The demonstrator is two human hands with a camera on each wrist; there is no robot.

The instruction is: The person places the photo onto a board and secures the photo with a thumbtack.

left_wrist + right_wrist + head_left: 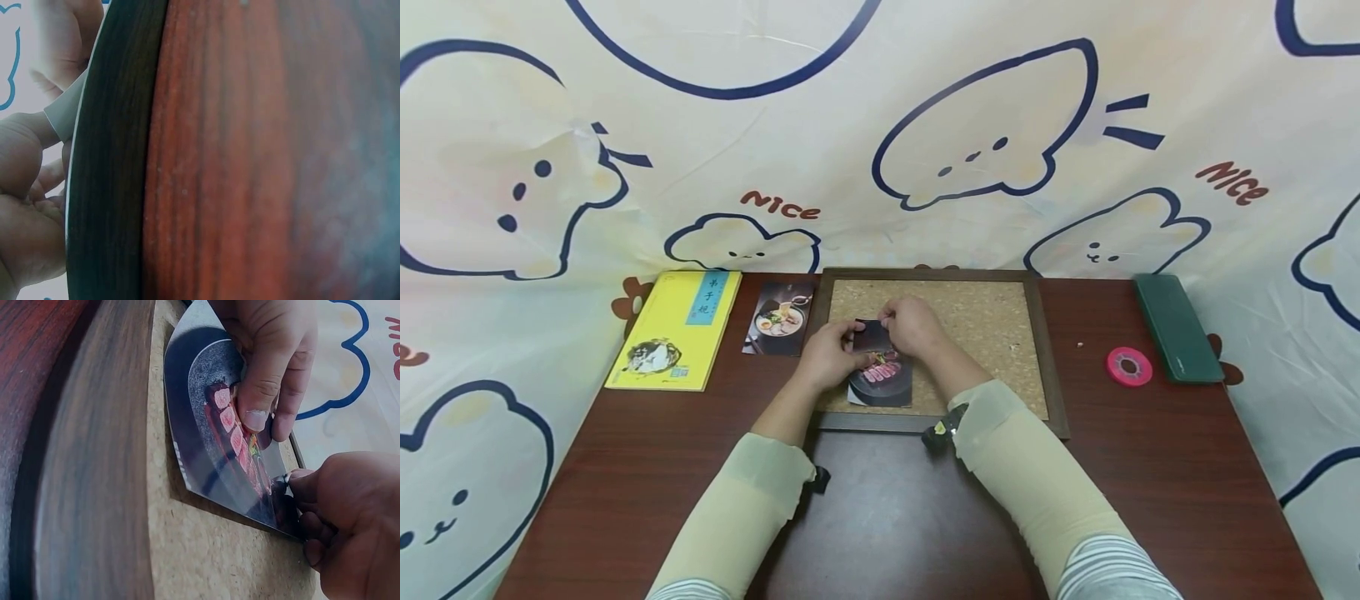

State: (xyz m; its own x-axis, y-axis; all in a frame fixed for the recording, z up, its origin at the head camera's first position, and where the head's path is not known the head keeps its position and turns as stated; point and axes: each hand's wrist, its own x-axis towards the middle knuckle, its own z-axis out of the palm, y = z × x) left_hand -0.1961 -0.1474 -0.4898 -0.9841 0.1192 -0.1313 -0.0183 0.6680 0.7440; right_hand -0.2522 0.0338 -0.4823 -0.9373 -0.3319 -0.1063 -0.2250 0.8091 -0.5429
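A photo card [880, 385] with sliced meat on a dark plate lies over the left part of a framed cork board [977, 350]. My left hand [829, 357] holds the card by its left side, thumb on the printed face. At the card's top right corner, my right hand [916, 327] pinches the edge with thumb and fingers. In the right wrist view the card [219, 437] bows and stands partly off the cork, beside the left thumb [256, 403]. Something small and shiny sits at the right fingertips; its kind is unclear.
Left of the board lie a ramen photo card [778, 321] and a yellow book [677, 333]. On the right are a pink tape roll [1142, 367] and a green box [1180, 329]. A patterned cloth [850, 167] hangs behind the dark wooden table [880, 517].
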